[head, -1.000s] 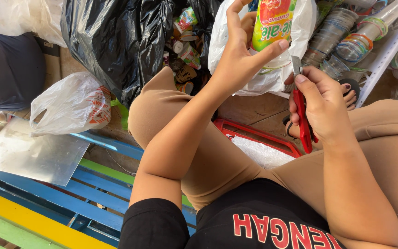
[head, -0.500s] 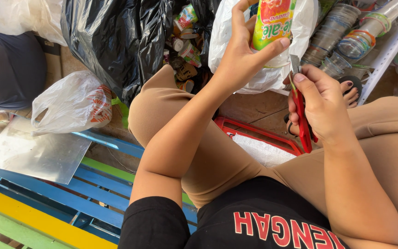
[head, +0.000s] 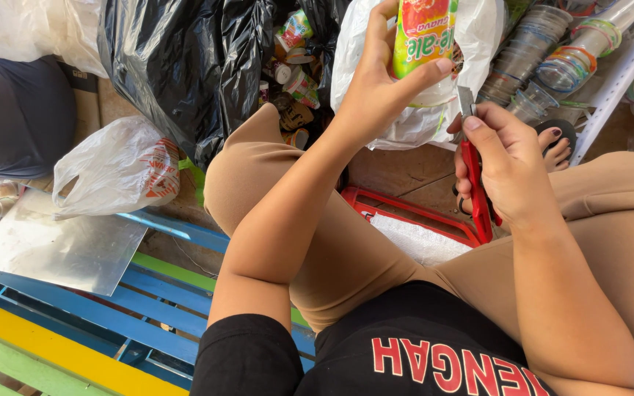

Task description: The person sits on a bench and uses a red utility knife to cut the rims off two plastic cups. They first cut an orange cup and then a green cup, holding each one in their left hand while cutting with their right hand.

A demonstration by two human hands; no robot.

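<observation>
The right hand (head: 506,165) is wrapped tight around the red handle of a cutter (head: 476,183), fingers curled shut on it and the thumb pressed along the top near the blade end. The cutter's long axis runs nearly straight away from the body: handle low toward the lap, the short metal blade poking out past the thumb and aimed up and a little left.

Just up and left of that blade tip is the cup (head: 423,33), a small plastic drink cup with a green, yellow and red printed wrap. The left hand (head: 383,88) pinches it, thumb across the lower edge on the side facing the cutter, the other fingers behind it and mostly hidden. The cup's long axis stands roughly upright in the view, close to parallel with the cutter, its top cropped by the frame edge. Blade tip and cup bottom lie close together; whether they touch I cannot tell. The left thumb sits between them, nearest the blade.

Below the right hand, between the knees, lies a red tray (head: 405,213) holding something white. Beyond the cup is a white bag (head: 412,121), to its left a black bag (head: 185,66) spilling more cups, and to the right of the cutter stacked clear cups (head: 530,51) beside a white rack (head: 618,73)
</observation>
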